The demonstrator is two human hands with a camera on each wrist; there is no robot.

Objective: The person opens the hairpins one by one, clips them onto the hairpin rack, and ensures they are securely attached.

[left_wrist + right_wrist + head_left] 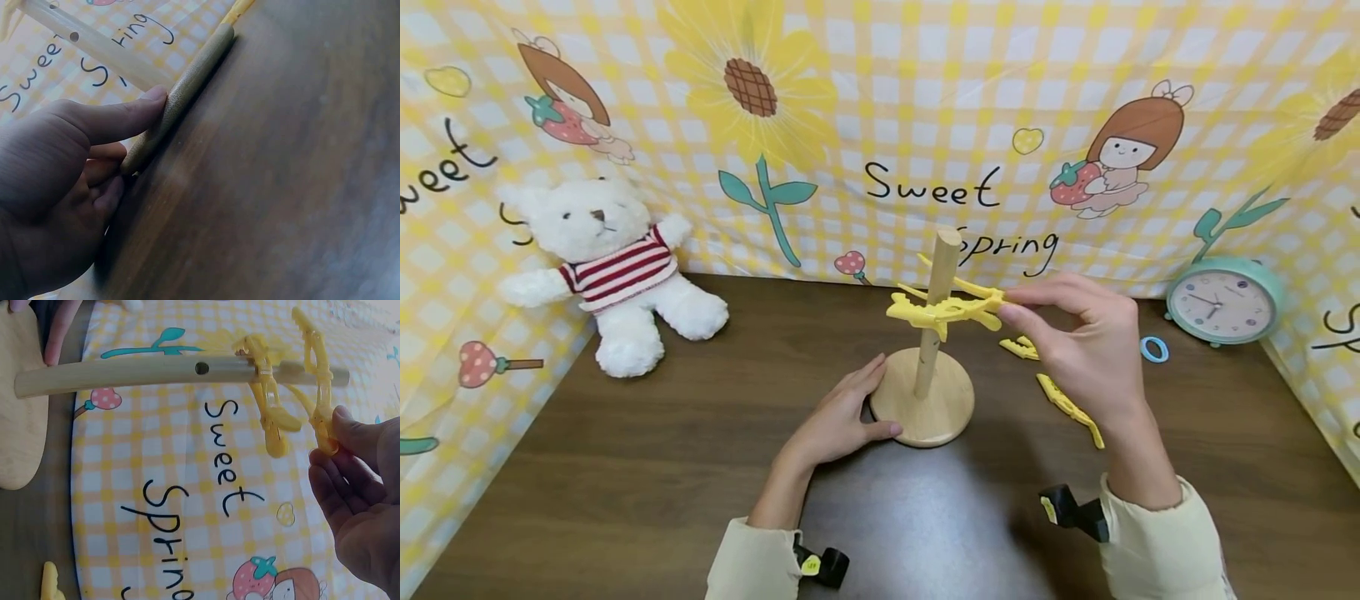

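A wooden stand (922,425) with a round base and an upright post (943,267) stands on the table. My left hand (842,417) grips the rim of its base at the left, thumb at the near edge. One yellow hair clip (269,384) sits across the post, above a hole in the wood. Higher up, my right hand (1078,342) pinches a second yellow hair clip (322,381) at its end between thumb and fingers. In the right wrist view this clip crosses the post near its top; whether it grips the wood I cannot tell.
Two more yellow clips lie right of the stand: one (1019,347) partly behind my right hand, another (1067,408) nearer. A blue ring (1154,349) and a green alarm clock (1223,302) are farther right. A white teddy bear (617,267) leans against the checked cloth (880,100) at the left.
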